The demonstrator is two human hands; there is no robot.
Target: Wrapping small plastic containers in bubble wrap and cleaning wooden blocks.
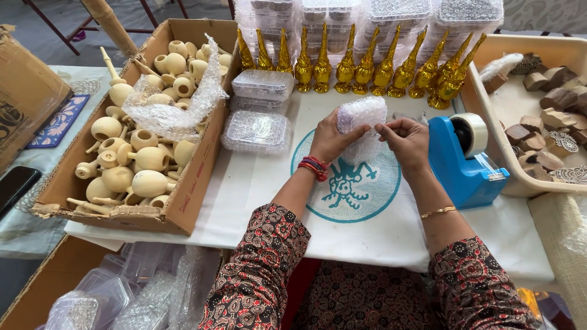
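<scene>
A bubble-wrapped bundle [362,116] is held just above the white cloth with a teal round print [342,201]. My left hand [330,137] grips its left side, thumb across the front. My right hand [406,139] pinches the wrap's edge on the right side. What is inside the wrap is hidden. A blue tape dispenser [461,159] stands just right of my right hand.
A cardboard box [189,189] of pale wooden pieces and loose bubble wrap [174,104] sits left. Clear plastic boxes [257,129] lie beside it. A row of gold figurines [367,67] stands behind. A beige tray [489,122] of carved wooden blocks is at right.
</scene>
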